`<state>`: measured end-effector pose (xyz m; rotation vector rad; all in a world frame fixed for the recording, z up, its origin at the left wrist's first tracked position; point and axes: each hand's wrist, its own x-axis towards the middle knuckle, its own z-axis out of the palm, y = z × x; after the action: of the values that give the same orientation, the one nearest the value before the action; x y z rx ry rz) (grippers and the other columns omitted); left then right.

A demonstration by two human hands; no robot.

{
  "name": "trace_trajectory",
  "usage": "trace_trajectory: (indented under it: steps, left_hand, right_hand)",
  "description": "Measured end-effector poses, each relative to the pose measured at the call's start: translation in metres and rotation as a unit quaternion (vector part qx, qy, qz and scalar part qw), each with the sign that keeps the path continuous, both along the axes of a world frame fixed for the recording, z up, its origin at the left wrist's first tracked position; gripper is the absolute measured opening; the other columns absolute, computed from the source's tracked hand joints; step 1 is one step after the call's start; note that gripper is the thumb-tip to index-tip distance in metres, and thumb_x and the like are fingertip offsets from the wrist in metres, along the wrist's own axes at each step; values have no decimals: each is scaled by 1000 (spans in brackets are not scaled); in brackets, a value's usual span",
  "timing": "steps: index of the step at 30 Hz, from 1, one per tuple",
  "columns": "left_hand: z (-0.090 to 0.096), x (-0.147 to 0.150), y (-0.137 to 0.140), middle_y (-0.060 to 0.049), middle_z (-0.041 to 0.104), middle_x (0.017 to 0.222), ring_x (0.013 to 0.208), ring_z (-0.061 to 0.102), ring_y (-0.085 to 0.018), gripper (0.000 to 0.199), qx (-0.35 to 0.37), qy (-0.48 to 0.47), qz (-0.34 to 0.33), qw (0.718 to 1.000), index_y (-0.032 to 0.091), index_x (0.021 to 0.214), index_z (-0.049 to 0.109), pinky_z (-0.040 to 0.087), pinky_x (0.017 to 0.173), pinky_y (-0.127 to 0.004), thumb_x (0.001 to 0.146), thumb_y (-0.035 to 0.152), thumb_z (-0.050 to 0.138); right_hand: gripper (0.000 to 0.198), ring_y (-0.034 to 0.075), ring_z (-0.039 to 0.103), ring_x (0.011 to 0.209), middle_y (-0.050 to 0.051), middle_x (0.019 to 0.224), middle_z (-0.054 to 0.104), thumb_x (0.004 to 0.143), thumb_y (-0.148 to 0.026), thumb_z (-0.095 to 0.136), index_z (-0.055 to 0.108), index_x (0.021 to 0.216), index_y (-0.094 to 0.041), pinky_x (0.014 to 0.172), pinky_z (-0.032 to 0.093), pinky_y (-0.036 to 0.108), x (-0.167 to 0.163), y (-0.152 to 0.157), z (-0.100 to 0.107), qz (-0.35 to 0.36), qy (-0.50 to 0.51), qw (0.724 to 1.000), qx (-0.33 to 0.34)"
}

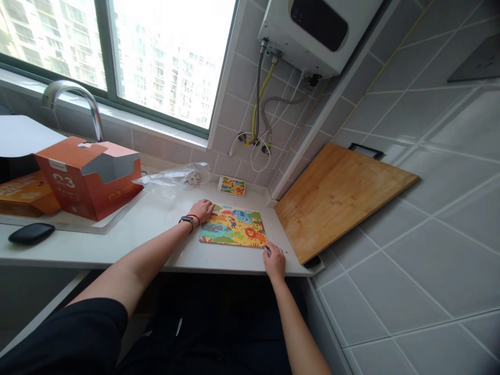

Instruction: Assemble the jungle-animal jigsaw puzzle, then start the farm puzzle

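Note:
A colourful animal picture board (232, 225), with a lion, an elephant and a hippo printed on it, lies flat on the white counter (164, 252). My left hand (202, 210) rests at its upper left corner, fingers stretched out and touching the edge. At the lower right corner, the fingers of my right hand (275, 260) are curled against the board's edge. Whether seams run through the picture is too small to tell. Behind the board, a small card (232, 186) with a matching picture lies near the wall.
A crumpled clear plastic bag (172, 179) lies left of the card. Further left are an open orange box (89, 179), a black oval object (31, 233) and a faucet (74, 88). A wooden board (339, 203) leans on the right wall. A water heater (316, 31) hangs above.

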<state>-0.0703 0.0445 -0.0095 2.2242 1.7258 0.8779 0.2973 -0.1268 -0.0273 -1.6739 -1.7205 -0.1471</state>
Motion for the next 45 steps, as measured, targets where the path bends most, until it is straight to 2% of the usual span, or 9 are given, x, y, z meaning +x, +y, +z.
trace_trajectory:
  steps: [7,12,19,24,26,28,34,40,45]
  left_hand:
    - [2,2,-5,-13,67,130,118,66,-27,26,34,-35,-32,998,18,122,70,56,104,-49,105,36,61]
    - [-2,0,-4,-12,73,116,117,64,-29,31,64,-91,-75,991,23,102,75,49,110,-47,104,40,50]
    - [-14,-4,4,-10,78,105,104,69,-28,31,48,-187,-84,978,22,106,74,55,98,-43,103,36,47]
    - [-18,5,3,-9,78,104,104,69,-27,22,47,-231,-109,966,23,103,74,54,97,-43,99,29,53]
    - [-18,8,3,-9,77,102,102,68,-27,20,47,-243,-112,962,24,102,73,54,96,-43,98,27,54]
    - [-18,9,4,-9,78,102,100,68,-27,20,45,-253,-111,960,24,101,73,55,95,-43,98,25,53]
    - [-20,8,7,-10,78,105,103,68,-27,23,38,-278,-92,955,25,109,75,55,97,-44,96,24,55]
    - [-20,3,12,-9,78,109,104,71,-25,42,13,-324,-56,944,23,138,66,57,96,-39,99,31,53]
    - [-13,0,12,-11,78,111,107,71,-29,28,-22,-366,-52,929,21,113,75,55,102,-43,93,33,58]
  right_hand:
    - [31,37,57,134,17,133,71,87,-23,59,81,109,-22,113,44,59,1,4,8,-22,-67,997,-6]
    - [31,33,63,124,14,127,72,91,-25,57,80,112,-24,110,50,54,-17,39,42,91,-65,993,-34]
    - [25,27,70,111,11,116,76,89,-29,67,80,109,-22,106,53,44,-121,172,99,288,6,946,-151]
    - [49,24,70,110,13,131,71,84,-33,77,69,131,-21,100,56,40,-223,289,107,266,116,935,-206]
    - [60,23,71,110,15,135,70,81,-38,83,65,136,-21,92,58,37,-254,322,104,228,246,907,-256]
    - [59,23,71,108,16,130,72,79,-41,85,67,130,-18,92,57,37,-276,344,100,220,270,901,-259]
    - [28,19,70,91,6,91,77,82,-41,80,72,84,-14,94,54,34,-295,359,111,245,287,901,-213]
    - [27,17,72,90,5,98,79,92,-45,73,69,92,-19,85,55,30,-277,348,184,294,297,896,-150]
    - [31,18,77,79,7,96,80,91,-47,77,65,87,-18,76,60,32,-239,311,236,328,278,883,-190]
